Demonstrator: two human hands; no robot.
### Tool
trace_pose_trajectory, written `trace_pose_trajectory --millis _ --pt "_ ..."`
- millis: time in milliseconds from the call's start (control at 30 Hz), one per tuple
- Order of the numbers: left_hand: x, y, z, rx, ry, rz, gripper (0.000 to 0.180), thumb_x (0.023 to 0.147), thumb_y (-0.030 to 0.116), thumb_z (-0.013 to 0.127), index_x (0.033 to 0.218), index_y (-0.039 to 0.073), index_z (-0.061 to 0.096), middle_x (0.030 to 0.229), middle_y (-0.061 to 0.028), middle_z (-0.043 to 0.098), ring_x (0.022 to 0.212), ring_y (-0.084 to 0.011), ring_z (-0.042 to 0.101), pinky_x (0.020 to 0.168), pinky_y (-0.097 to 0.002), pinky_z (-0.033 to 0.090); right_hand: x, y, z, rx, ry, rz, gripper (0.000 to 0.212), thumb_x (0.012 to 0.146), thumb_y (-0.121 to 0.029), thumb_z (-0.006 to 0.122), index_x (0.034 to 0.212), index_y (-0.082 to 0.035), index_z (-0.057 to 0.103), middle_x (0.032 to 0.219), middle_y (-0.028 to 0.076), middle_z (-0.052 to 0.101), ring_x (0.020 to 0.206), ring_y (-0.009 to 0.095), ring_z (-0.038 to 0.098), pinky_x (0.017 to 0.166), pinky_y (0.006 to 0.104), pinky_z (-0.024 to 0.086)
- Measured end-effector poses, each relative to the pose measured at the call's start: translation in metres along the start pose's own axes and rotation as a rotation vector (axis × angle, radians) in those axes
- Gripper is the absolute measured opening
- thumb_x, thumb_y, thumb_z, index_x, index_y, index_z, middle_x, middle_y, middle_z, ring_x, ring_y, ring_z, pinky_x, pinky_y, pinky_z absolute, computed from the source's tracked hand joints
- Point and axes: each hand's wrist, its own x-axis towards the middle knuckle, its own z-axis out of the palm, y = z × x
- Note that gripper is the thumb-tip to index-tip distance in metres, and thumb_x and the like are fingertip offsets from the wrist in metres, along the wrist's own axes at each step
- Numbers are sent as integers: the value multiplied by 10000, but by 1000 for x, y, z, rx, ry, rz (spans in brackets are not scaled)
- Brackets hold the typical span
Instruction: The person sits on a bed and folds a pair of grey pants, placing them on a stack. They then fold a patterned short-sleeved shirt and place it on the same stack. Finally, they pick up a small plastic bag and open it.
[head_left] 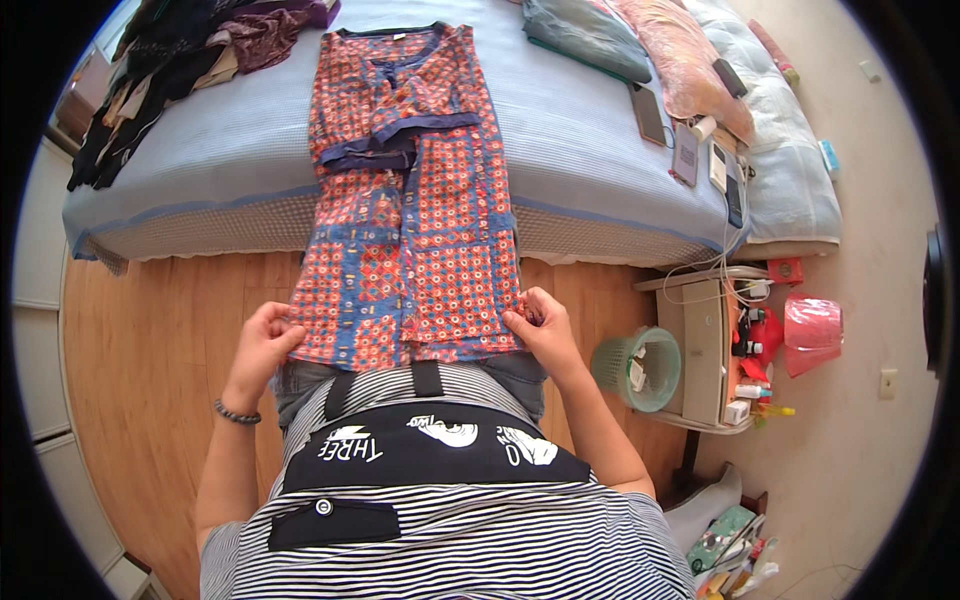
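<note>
A red and blue patterned tunic (455, 210) with dark blue trim lies lengthwise over the bed's edge, its neckline on the bed and its sleeves folded in across the front. The lower part hangs toward me, over my lap. My left hand (268, 338) pinches the left corner of the hem. At the right side, near the hem, my right hand (541, 325) is closed on the tunic's edge, with a bit of bunched cloth showing at the fingers. Between my hands the hem is spread fairly flat.
The bed has a light blue cover (235, 160). Dark clothes (150, 80) are heaped at far left. Folded jeans (590, 40), a pillow (670, 60) and several phones (686, 155) lie at right. A green basket (636, 370) stands beside a small cabinet (690, 350).
</note>
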Motion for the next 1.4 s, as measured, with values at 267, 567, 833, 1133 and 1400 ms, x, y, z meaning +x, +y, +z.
trace_pose_trajectory --millis 267,567,833,1133,1400 --pt "-19 31 23 754 183 764 408 723 95 763 1092 59 593 1000 -90 580 953 -223 559 825 -341 476 -20 -26 17 -620 283 -247 335 757 -135 770 1006 -38 567 680 51 546 568 112 483 543 262 430" --pt "-11 45 81 719 -389 699 333 680 231 804 938 88 648 925 -61 570 919 -250 543 797 -353 459 1 -47 78 -393 -323 -488 205 776 -48 729 965 -39 652 765 24 587 630 71 505 565 233 421" --pt "5 20 89 531 -258 668 117 791 126 713 871 51 673 794 -46 607 757 -184 605 663 -306 495 5 -38 79 -365 -407 -308 301 777 -69 725 1059 -20 631 932 85 656 802 158 639 686 269 494" --pt "12 15 82 112 -354 218 108 863 47 649 948 -13 676 824 -23 684 748 -55 623 658 -202 501 1 -58 81 -576 -353 -477 262 831 -190 668 1023 -33 583 929 133 637 805 289 647 682 374 508" --pt "14 17 86 89 -342 186 106 862 43 651 948 -16 670 833 -14 675 749 -45 614 667 -195 501 2 -68 85 -665 -386 -456 240 823 -188 687 970 -33 577 841 114 651 749 271 661 654 359 511"
